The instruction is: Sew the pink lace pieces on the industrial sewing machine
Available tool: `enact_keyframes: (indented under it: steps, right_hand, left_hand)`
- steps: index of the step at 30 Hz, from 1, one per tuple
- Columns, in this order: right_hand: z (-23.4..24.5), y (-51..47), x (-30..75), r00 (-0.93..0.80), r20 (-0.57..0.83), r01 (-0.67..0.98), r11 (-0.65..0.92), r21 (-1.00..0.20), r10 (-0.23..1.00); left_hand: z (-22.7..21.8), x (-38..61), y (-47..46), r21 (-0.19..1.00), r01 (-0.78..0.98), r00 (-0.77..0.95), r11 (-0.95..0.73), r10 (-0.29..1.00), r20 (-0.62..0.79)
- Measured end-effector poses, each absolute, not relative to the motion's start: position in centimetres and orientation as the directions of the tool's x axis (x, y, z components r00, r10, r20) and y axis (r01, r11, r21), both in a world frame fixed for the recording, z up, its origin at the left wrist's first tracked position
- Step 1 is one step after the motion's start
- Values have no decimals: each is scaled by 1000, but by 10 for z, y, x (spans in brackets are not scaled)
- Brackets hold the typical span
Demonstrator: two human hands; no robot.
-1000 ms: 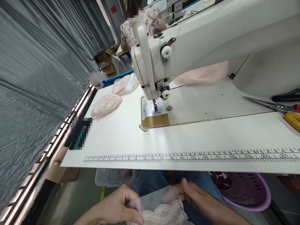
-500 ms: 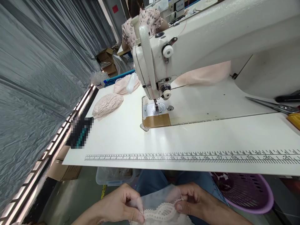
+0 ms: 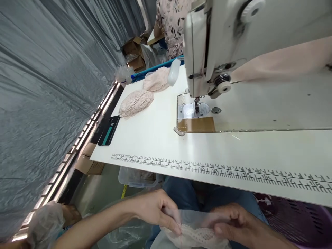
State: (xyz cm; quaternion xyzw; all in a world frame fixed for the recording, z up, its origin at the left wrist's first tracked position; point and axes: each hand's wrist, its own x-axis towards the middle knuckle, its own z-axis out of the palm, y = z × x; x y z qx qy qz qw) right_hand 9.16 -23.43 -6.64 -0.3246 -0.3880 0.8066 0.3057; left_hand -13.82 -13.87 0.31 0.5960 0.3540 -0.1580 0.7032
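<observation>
Above my lap, off the table's front edge, a piece of pale pink lace with sheer mesh (image 3: 193,232) is stretched between both hands. My left hand (image 3: 158,211) pinches its left part between thumb and fingers, beside a thin pink line that looks like a seam or thread. My right hand (image 3: 237,223) grips the right part, thumb on top and fingers behind the mesh. The lower part of the fabric runs out of view. The sewing machine (image 3: 204,52) stands on the table, its presser foot (image 3: 197,106) over the metal plate with no fabric under it.
On the white table (image 3: 150,135) lie lace cups (image 3: 136,102), another pink lace piece (image 3: 156,79) and a black phone-like object (image 3: 109,130). A ruler scale runs along the front edge. Below are a clear bin (image 3: 138,177) and a purple basket (image 3: 298,218). A person (image 3: 173,24) sits behind.
The view has turned left and closer, so the machine appears larger and further right. Both hands still hold the lace; the thin pink line now shows at my left fingertips.
</observation>
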Motion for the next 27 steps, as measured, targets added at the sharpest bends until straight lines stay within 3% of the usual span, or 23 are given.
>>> enact_keyframes:
  steps: [11, 16, 22, 27]
  right_hand:
    - [-54, -227, 80, -621, -408, -14, -531, -847, 669]
    - [-49, -224, 72, -555, -405, 170, -378, -910, 726]
    - [-51, -219, 73, -697, -252, 26, -328, -944, 671]
    - [-42, -216, 80, -711, -313, 72, -377, -923, 630]
  left_hand:
    - [5, -129, -139, 746, 633, 723, 205, 189, -665]
    - [4, -120, -141, 711, 691, 685, 133, 194, -702]
    - [0, -120, -142, 748, 647, 727, 146, 177, -663]
    - [-4, -121, -141, 750, 635, 733, 187, 160, -661]
